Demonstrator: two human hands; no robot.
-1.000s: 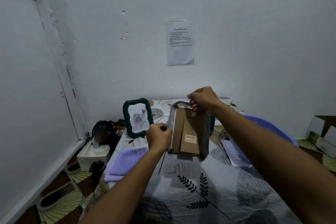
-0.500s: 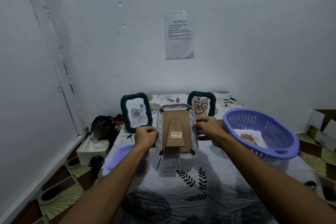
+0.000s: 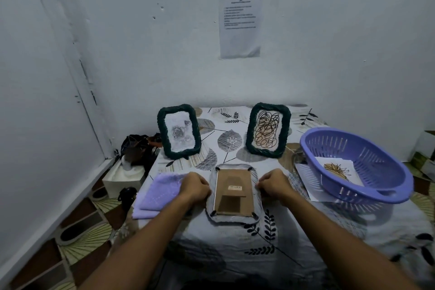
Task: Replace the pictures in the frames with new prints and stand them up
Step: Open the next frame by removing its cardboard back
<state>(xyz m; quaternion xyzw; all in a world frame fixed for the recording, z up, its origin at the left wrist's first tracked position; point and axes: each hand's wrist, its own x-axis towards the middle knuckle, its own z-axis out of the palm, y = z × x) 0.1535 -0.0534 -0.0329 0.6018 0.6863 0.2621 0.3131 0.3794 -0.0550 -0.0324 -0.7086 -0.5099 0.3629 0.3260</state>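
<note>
A picture frame (image 3: 233, 192) lies face down on the leaf-print table, its brown cardboard back and stand flap up. My left hand (image 3: 195, 187) grips its left edge and my right hand (image 3: 274, 186) grips its right edge, fingers curled. Behind it two dark green woven frames stand upright: the left frame (image 3: 179, 131) shows a grey rose print, the right frame (image 3: 268, 130) shows a brown scribble print. A purple basket (image 3: 367, 183) at the right holds a loose print (image 3: 336, 170).
A folded lilac cloth (image 3: 157, 192) lies left of the frame. White sheets (image 3: 306, 181) stick out under the basket. A tissue box (image 3: 123, 178) and dark bag (image 3: 137, 148) sit on the floor at the left. The wall is close behind the table.
The frame went from held upright in the air to lying face down on the table. Both hands came down with it and now hold its sides. The view tipped downward.
</note>
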